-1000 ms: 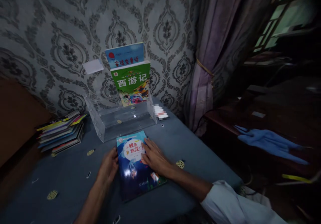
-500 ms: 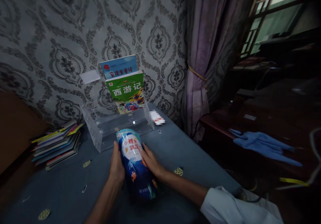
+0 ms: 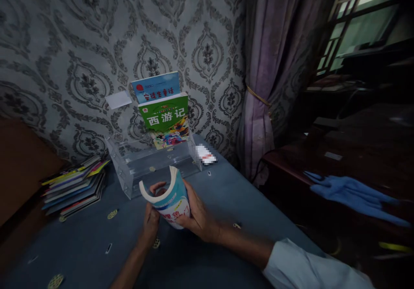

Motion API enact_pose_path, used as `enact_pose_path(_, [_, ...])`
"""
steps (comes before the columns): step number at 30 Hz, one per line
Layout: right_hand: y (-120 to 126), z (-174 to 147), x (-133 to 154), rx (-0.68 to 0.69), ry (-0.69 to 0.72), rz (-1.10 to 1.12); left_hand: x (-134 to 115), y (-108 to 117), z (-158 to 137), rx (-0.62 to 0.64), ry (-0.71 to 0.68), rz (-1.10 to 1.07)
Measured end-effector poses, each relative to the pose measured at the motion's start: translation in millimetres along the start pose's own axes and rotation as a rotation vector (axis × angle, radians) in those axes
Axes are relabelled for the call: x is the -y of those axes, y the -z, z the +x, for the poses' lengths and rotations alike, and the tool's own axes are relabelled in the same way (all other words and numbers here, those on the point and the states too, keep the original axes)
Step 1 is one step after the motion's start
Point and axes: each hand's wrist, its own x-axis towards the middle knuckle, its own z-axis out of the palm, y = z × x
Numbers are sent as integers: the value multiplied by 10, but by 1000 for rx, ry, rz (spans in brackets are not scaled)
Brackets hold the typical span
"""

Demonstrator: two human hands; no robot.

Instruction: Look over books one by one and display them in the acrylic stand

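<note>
A blue paperback book is bent into a curve between my two hands, its white page edges facing up and its cover towards me. My left hand grips its left side, with some fingers showing behind the curve. Around the right side is my right hand, the thumb pressed on the cover. Just beyond stands a clear acrylic book rack with stepped tiers. A green book leans upright in it, in front of a light blue book.
To the left lies a stack of thin books beside a brown box-like surface. A small white item, partly pixelated, rests right of the rack. Patterned wall and a purple curtain are behind. A blue glove-like cloth lies far right.
The book has been tipped so its top edge faces up, and it is bent more tightly. My hands have shifted around its sides. The view has turned slightly left.
</note>
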Motion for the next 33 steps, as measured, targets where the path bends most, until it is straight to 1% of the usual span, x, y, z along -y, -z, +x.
enact_pose_path(2, [-20,-9,-5,-12,5,22,4,7,12,18,7,-23])
enact_pose_path(6, [-2,0,-4,-24,-1,26,-116,68,21,178,42,-79])
enact_pose_path(7, [11,-1,-5,-26,-1,26,-152,89,-3,193,54,-78])
enact_pose_path(10, [49,-21,-5,-30,-10,29,-227,136,-139,123,106,-39])
enact_pose_path(12, [71,-51,7,-44,-66,52,-243,156,-235,80,158,-12])
enact_pose_path(14, [104,-93,29,-35,-181,123,-243,178,-292,105,217,23])
enact_pose_path(16, [163,-146,56,-6,-292,187,-241,209,-301,139,240,63])
enact_pose_path(18, [253,-205,77,7,-324,155,-244,239,-280,158,228,107])
enact_pose_path(20, [360,-268,87,8,-293,26,-250,251,-251,185,219,139])
enact_pose_path(23, [507,-339,83,59,-277,-169,-279,211,-204,196,219,110])
enact_pose_path(26, [623,-302,90,124,-269,-245,-376,123,-127,183,218,93])
enact_pose_path(28, [704,-181,122,124,-217,-267,-505,67,-27,209,227,137])
enact_pose_path(30, [806,24,174,85,-149,-307,-688,24,133,234,198,199])
enact_pose_path(33, [1008,470,259,37,-34,-390,-1021,-24,500,250,32,293])
